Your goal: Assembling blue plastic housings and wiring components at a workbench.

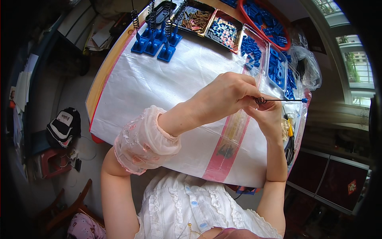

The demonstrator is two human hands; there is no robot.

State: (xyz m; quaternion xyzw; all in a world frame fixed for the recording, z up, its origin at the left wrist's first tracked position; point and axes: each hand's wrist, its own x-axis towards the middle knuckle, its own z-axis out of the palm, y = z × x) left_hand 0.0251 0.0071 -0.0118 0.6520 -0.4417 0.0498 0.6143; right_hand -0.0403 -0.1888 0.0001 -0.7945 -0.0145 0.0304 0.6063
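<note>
My left hand (pixel 232 93) and my right hand (pixel 267 115) meet over the right part of the table. Between their closed fingers is a black wire (pixel 288 100) with a coiled stretch at the fingertips. Its straight end points right and carries a small blue tip (pixel 305 100). Both hands pinch around the coil, and the fingers partly hide it. At the far left of the table stand several blue bases (pixel 166 54), each with an upright black coiled wire (pixel 135 20).
A white woven sheet (pixel 159 87) covers the wooden table. Along the far edge sit a tray of brass-coloured screws (pixel 197 19), a tray of small metal bits (pixel 223 32), and clear boxes and a red basin (pixel 278 48) of blue parts. A yellow-handled tool (pixel 290 126) lies beyond my right wrist.
</note>
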